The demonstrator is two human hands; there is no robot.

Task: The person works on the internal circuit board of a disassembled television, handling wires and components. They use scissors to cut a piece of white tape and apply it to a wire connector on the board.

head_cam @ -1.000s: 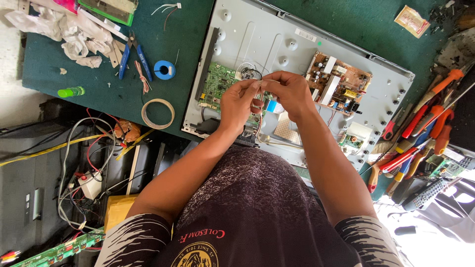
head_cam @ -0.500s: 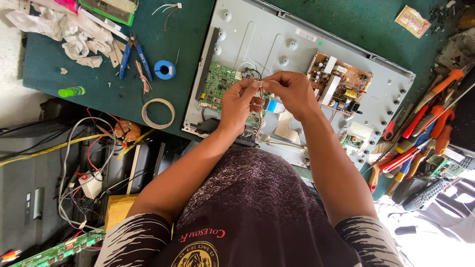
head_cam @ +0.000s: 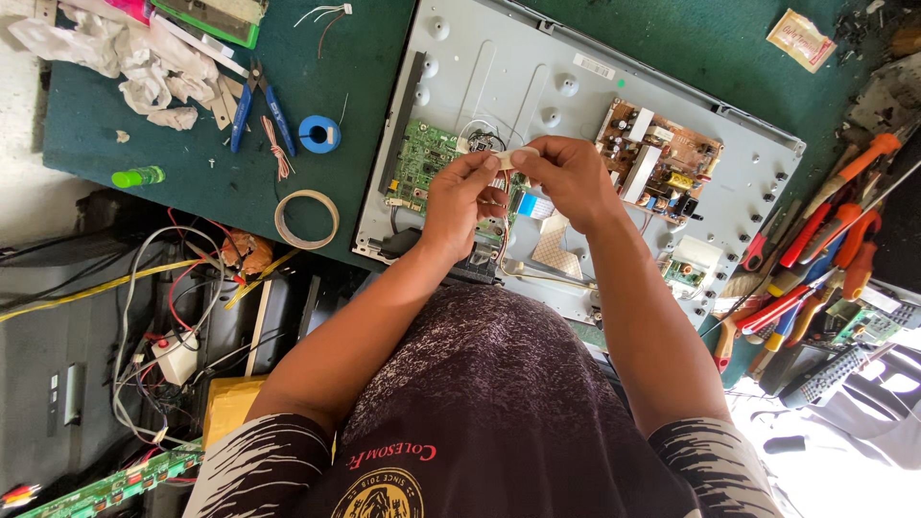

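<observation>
Where fingers [head_cam: 484, 165] meet, pale strip [head_cam: 508, 156] between.

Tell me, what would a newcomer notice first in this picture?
Both hands meet at the centre: the left hand and the right hand pinch a small pale strip between them. Under them lies a grey metal panel with a green circuit board. Orange-handled tools crowd the right edge.

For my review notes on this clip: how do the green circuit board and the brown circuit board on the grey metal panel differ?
The green circuit board sits on the panel's left part, partly hidden by the left hand; the brown circuit board lies further right, beyond the right hand, fully in view. The brown one carries taller, bulkier parts; the green one looks flatter. Both lie flat on the grey metal panel.
</observation>
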